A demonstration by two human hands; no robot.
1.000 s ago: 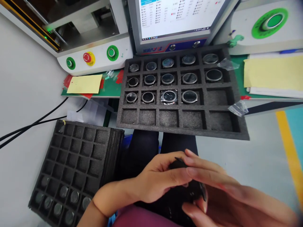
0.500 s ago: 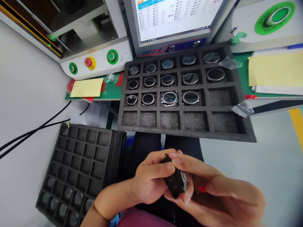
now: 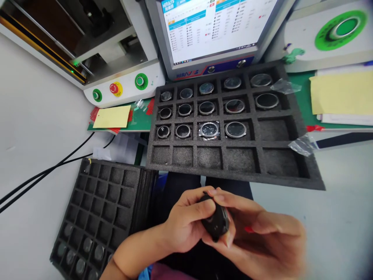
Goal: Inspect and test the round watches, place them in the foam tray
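Foam tray (image 3: pixel 233 175) at the bench's (image 3: pixel 136 113) front edge keeps watches (image 3: pixel 234 129) apart. Left hand (image 3: pixel 183 227) and right hand (image 3: pixel 262 243) pinch one black watch (image 3: pixel 217 224) steady.

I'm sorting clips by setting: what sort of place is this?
Probably a watch factory test bench: a foam tray of round watch cases, a machine with a red stop button, a data monitor; left hand and right hand hold a dark round part.
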